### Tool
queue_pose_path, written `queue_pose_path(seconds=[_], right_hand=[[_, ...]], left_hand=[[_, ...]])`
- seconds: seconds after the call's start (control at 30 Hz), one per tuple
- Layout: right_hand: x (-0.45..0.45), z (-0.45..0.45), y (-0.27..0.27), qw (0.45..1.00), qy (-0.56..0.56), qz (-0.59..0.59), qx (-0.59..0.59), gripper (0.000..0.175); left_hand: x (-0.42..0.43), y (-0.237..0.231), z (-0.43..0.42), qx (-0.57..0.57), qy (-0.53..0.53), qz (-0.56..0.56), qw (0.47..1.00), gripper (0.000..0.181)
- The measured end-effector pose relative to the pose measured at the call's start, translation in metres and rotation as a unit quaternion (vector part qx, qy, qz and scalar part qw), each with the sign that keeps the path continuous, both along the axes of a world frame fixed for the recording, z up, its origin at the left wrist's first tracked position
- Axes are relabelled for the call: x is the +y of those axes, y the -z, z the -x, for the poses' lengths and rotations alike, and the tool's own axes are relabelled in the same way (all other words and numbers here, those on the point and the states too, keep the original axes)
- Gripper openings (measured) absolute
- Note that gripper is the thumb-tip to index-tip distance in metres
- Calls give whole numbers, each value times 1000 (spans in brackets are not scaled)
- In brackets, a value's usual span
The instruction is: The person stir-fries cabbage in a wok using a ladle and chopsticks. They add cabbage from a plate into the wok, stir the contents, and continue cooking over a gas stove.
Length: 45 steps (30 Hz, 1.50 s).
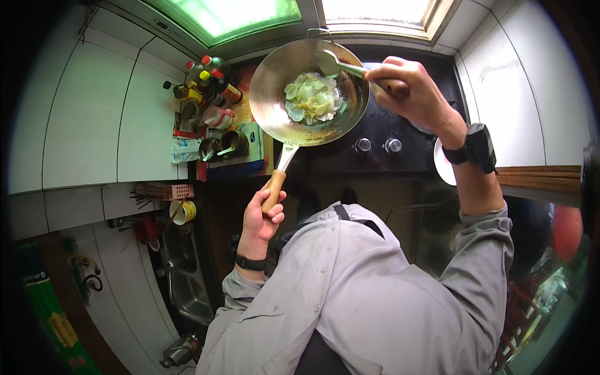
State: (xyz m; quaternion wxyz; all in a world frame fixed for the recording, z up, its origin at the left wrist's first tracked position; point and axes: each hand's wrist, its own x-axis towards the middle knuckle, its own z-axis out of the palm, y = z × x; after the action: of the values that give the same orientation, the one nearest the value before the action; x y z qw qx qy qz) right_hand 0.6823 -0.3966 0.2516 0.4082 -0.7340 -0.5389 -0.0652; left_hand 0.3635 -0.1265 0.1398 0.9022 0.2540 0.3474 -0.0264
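My left hand [263,218] is wrapped around the wooden handle [274,187] of a metal wok [272,93]. The wok sits over the left part of a black gas stove [379,122]. Pale green sliced vegetables [311,98] lie heaped in its bottom, glossy and wet. In my right hand [408,89] is a metal spatula [347,67] with a wooden grip, held above the wok's right rim. The spatula's blade rests against or hovers near the far inner wall; I cannot tell which. A wire loop stands at the wok's far edge.
Several sauce bottles [227,89] crowd the counter left of the wok. Two dark jars [233,143] with spoons stand nearer. A white bowl or plate [445,161] shows beside my right wrist. Two stove knobs [393,145] face me. A steel sink [190,281] lies at my left.
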Motion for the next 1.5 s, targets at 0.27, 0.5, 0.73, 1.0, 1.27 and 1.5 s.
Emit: queue_pose_path(seconds=[0.27, 0.5, 0.73, 1.0, 1.27, 1.5], right_hand=[[-4, 12, 14, 998, 36, -33, 49, 21], [-33, 23, -7, 984, 65, -68, 153, 16], [-32, 54, -14, 994, -30, 4, 105, 18], [-26, 60, -13, 997, -27, 26, 61, 22], [-30, 60, -9, 998, -22, 12, 62, 23], [-38, 66, -9, 996, 5, 37, 84, 24]], left_hand=[[1, -3, -2, 10, 21, -4, 1000, 46], [1, 2, 0, 3, 9, -2, 1000, 41], [-2, 4, 0, -2, 0, -3, 1000, 40], [-3, 6, 1, -6, -7, -9, 1000, 48], [-4, 7, 1, -9, -12, -10, 1000, 48], [-5, 5, 1, -6, -15, -10, 1000, 49]])
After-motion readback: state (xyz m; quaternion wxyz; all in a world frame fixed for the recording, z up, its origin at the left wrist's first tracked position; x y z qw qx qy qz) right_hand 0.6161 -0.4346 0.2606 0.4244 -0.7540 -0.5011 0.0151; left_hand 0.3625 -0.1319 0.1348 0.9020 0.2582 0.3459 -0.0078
